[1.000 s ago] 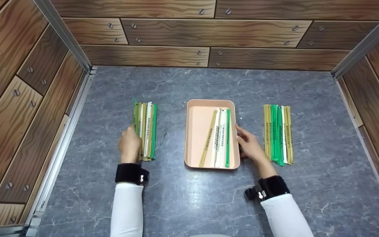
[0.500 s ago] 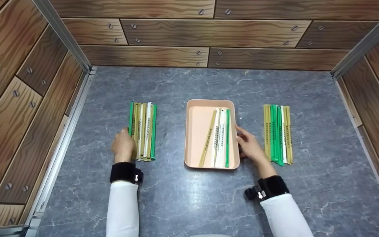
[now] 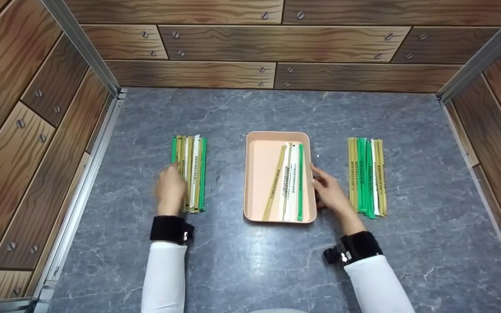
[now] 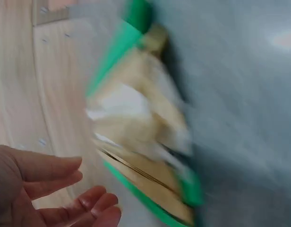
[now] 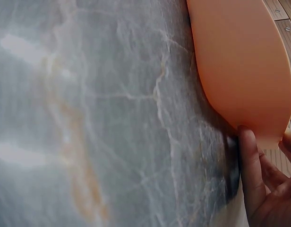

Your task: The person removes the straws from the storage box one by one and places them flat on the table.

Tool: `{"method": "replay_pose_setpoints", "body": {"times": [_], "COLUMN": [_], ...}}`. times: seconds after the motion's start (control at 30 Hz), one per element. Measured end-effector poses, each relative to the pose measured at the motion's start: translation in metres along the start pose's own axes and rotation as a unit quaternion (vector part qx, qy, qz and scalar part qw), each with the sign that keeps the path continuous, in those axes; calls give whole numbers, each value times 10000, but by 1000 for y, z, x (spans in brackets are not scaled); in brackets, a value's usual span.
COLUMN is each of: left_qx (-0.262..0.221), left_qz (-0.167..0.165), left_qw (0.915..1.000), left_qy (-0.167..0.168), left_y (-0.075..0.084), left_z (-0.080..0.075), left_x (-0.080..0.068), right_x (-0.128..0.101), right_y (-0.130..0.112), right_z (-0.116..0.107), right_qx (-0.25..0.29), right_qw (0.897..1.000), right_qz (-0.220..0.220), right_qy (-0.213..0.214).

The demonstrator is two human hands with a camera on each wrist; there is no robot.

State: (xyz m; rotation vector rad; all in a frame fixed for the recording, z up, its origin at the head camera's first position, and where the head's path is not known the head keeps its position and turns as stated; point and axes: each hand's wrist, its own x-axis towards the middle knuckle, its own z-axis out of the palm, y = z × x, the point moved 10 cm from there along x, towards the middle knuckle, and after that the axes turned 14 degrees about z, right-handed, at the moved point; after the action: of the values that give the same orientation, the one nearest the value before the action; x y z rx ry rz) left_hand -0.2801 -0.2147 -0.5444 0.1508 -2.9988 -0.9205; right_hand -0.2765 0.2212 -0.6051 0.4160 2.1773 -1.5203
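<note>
A bundle of green, tan and white sticks (image 3: 194, 174) lies left of centre. My left hand (image 3: 170, 188) is at its left side, touching the outer sticks. In the left wrist view the fingers (image 4: 65, 187) are loosely spread and hold nothing, and the bundle (image 4: 141, 142) is blurred. A peach tray (image 3: 259, 174) in the middle holds several sticks (image 3: 292, 182) along its right side. My right hand (image 3: 329, 190) grips the tray's right rim, thumb on top. In the right wrist view its fingers (image 5: 259, 184) press the tray's outer wall (image 5: 240, 61).
A second bundle of green, tan and white sticks (image 3: 368, 176) lies right of my right hand. Wood-patterned walls (image 3: 276, 48) enclose the grey marble-look tabletop (image 3: 250, 261) on three sides, with metal rails (image 3: 81, 48) at the corners.
A green stick that my left hand held tilted now lies flat on the bundle's left edge. That hand drifted left, then back against the bundle. The right hand and the tray stayed still.
</note>
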Motion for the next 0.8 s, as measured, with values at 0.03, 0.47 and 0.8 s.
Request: {"method": "replay_pose_setpoints", "body": {"times": [0.03, 0.47, 0.8], "left_qx": [-20, -227, 637], "left_qz": [252, 3202, 3910], "left_qw": [9997, 9456, 9051], "left_qy": [28, -531, -1548], "left_y": [13, 172, 213], "left_z": [0, 46, 118], "left_x": [1, -27, -53], "right_x": [0, -3, -1], "right_y": [0, -3, -3], "right_z": [0, 0, -1], "right_qx": [14, 46, -25], "right_qw": [10000, 9999, 9999], "right_qz": [-1, -128, -146], "right_qy": [8, 15, 58]}}
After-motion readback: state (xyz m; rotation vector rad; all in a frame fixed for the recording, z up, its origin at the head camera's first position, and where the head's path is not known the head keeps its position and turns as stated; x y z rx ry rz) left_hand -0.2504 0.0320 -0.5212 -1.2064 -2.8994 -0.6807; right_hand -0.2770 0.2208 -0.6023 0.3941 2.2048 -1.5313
